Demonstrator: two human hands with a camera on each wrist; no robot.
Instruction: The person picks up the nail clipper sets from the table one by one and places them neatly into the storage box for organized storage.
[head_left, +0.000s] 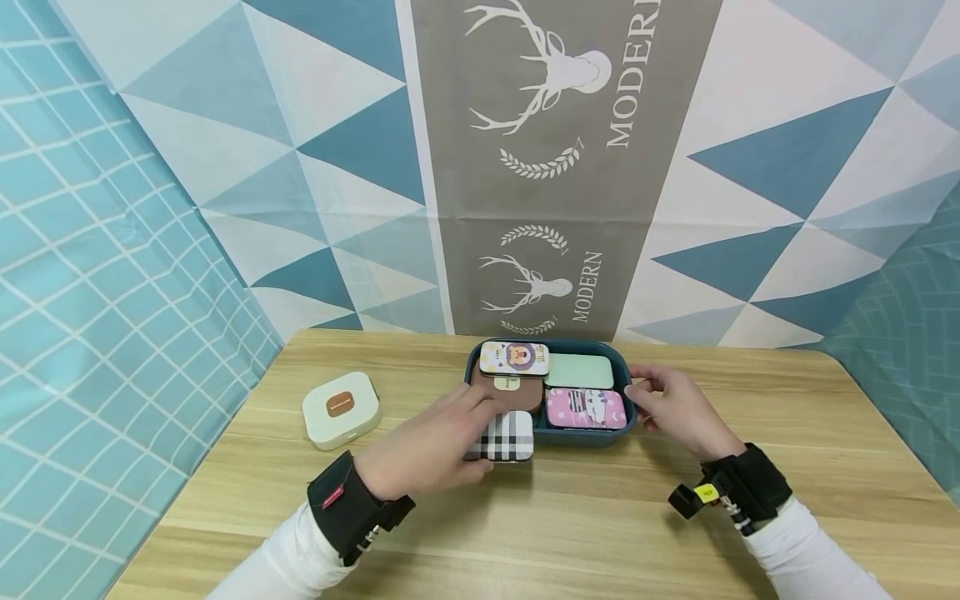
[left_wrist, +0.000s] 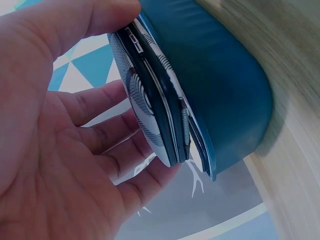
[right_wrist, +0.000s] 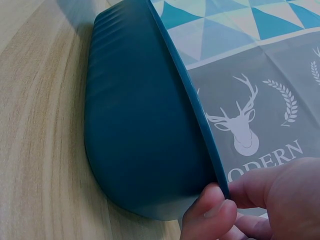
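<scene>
In the head view my left hand (head_left: 431,442) grips a small black-and-white plaid tin (head_left: 513,437) by its edges, over the near left rim of a dark blue oval basket (head_left: 585,438). The left wrist view shows the hinged side of the tin (left_wrist: 145,100), tilted close to the basket wall (left_wrist: 220,80). My right hand (head_left: 678,408) pinches the basket's right rim between thumb and fingers. Inside the basket lie a brown tin (head_left: 525,397), a lion-print tin (head_left: 513,357) on top of it, a pale green tin (head_left: 579,372) and a pink cartoon tin (head_left: 587,408).
A cream rounded case (head_left: 341,410) with a brown oval label lies left of the basket. All stands on a wood-grain table (head_left: 585,533). A patterned cloth (head_left: 367,167) hangs close behind the basket.
</scene>
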